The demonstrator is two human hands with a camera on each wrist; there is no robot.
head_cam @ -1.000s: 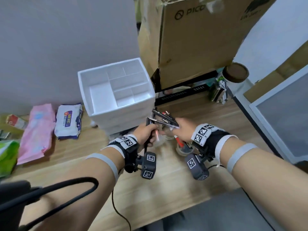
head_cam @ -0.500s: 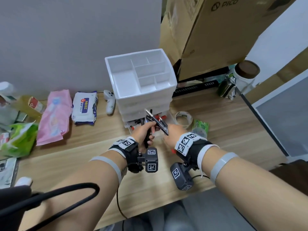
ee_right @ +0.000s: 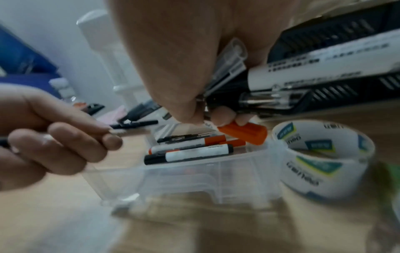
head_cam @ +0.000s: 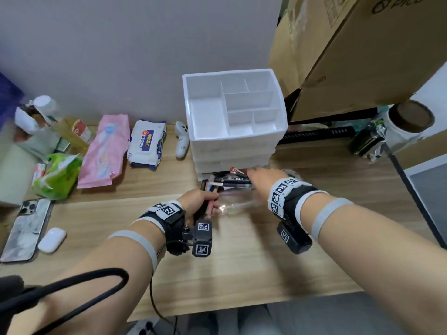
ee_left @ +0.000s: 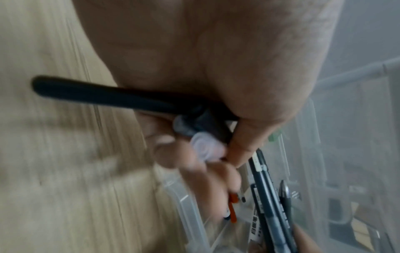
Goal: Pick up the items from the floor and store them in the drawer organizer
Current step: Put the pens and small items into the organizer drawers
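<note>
The white drawer organizer stands on the wooden floor, and its clear bottom drawer is pulled out toward me. Black and orange markers lie in that drawer. My right hand grips a bundle of pens, including one with an orange cap, just over the drawer beside the organizer's base. My left hand is at the drawer's near left corner. It grips several pens, with a long black pen sticking out behind the palm. Both wrist views are blurred.
A tape roll sits right of the drawer. Left of the organizer lie a white controller, a wipes pack, a pink pack, a green pack, a phone and an earbud case. A cardboard box and a jar stand at right.
Both hands held the pens together in the air; now they have come apart. The right hand has carried its bundle down and forward over the open drawer.
</note>
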